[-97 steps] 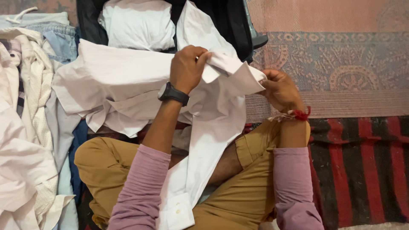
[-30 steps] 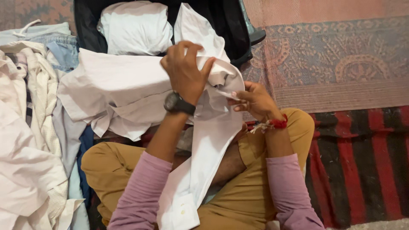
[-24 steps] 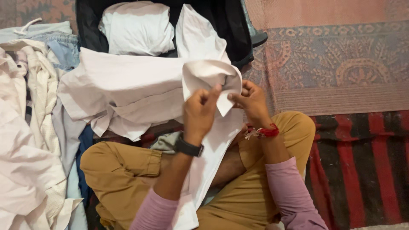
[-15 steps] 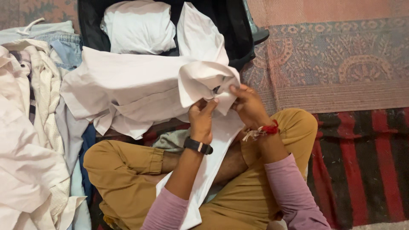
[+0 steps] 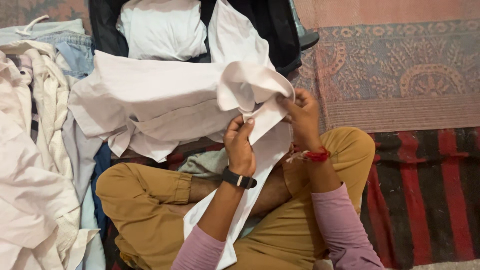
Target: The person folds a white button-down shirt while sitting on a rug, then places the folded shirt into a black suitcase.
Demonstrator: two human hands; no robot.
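Note:
A white shirt (image 5: 155, 95) lies spread over my lap and over the edge of an open black suitcase (image 5: 275, 25). My left hand (image 5: 240, 142), with a black watch at the wrist, pinches the front edge of the shirt near its collar. My right hand (image 5: 300, 112), with a red thread at the wrist, grips the collar (image 5: 255, 82) from the right side. One long strip of the shirt hangs down between my knees, ending in a cuff (image 5: 222, 257).
A folded white garment (image 5: 162, 27) sits inside the suitcase. A heap of pale clothes (image 5: 30, 150) and blue jeans (image 5: 70, 50) lies at the left. A patterned pink rug (image 5: 400, 65) and a red-and-black striped blanket (image 5: 425, 190) cover the floor at the right.
My left hand came down from on top of the collar to below it and now pinches the shirt's front edge. My right hand moved in from the right and stayed on the collar.

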